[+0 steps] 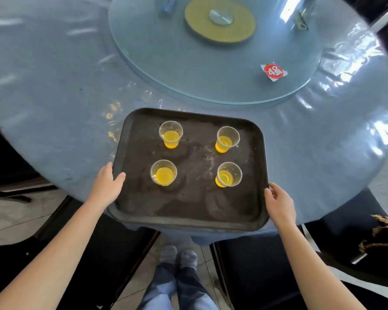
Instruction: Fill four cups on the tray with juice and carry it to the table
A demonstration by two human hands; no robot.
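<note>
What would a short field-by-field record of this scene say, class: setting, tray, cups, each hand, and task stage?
Setting: round table under a blue cover, glass turntable in its middle
Tray: dark tray at the table's near edge, near side overhanging
Cups: four clear cups, upright, each part-filled with yellow juice
Left hand: left hand on the tray's left rim
Right hand: right hand at the tray's right rim
Stage: cups filled, tray at the table

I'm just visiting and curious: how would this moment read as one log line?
tray over table edge | four cups part-filled with juice, upright | left hand and right hand grip tray sides
</note>
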